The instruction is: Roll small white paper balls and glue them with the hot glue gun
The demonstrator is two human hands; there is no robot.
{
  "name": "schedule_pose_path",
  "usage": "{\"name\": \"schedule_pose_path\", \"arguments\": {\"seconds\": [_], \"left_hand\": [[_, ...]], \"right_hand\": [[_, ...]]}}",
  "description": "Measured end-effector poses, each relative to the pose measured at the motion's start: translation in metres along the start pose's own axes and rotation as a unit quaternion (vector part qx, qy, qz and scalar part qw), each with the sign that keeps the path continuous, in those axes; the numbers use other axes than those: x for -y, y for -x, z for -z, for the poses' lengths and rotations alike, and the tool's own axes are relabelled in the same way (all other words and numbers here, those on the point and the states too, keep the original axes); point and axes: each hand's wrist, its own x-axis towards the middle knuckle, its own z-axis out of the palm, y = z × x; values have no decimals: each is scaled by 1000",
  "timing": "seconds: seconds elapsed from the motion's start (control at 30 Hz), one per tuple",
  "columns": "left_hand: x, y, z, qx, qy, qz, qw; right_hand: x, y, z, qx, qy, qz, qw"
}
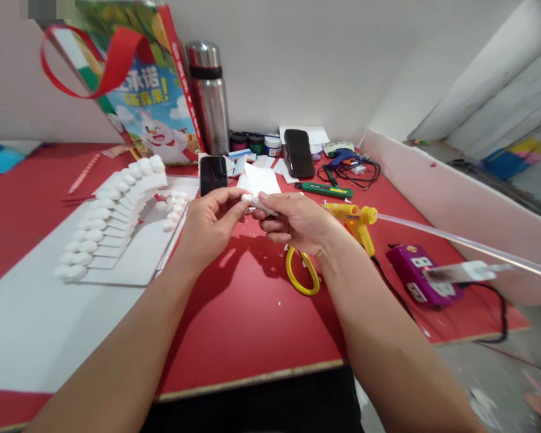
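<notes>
The white piece (265,208) was held between both hands, above the desk (252,337). The left hand (207,225) pinched its left end between thumb and fingertips; the right hand (300,219) gripped the rest, its fingers curled around it. Below the right hand lay a yellow loop (314,287), with the glue gun (342,210) just beyond the wrist. The stepped model (124,225) stood left of the left hand, and a phone (213,171) lay behind that hand. Farther back stood a flask (211,108).
</notes>
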Motion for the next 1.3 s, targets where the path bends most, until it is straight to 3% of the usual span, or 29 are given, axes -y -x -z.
{"name": "schedule_pose_path", "arguments": {"seconds": [0.17, 0.27, 0.5, 0.6, 0.67, 0.87, 1.0, 1.13, 1.3], "left_hand": [[0, 0, 0, -14, 9, 9, 1000], [-1, 0, 0, -23, 8, 19, 1000], [1, 3, -3, -47, -27, -14, 998], [4, 6, -6, -65, -53, -43, 996], [5, 9, -8, -86, -77, -64, 991], [3, 15, -13, -111, -138, -104, 979], [1, 14, -13, -109, -74, -73, 989], [3, 8, -8, -85, -12, -38, 996], [9, 2, -2, -58, -62, -107, 991]], "right_hand": [[-3, -2, 2, 0, 48, 35, 998], [-8, -6, 1, -42, 131, 102, 985], [-19, -8, -4, -203, 388, 286, 852], [-22, -6, -9, -231, 438, 332, 803], [-24, -4, -12, -225, 460, 346, 786], [-20, -1, -9, -175, 466, 370, 785], [-15, 1, -5, -174, 473, 394, 769], [-14, 0, -1, -149, 478, 392, 772], [-15, -4, 2, -139, 459, 401, 781]]}}
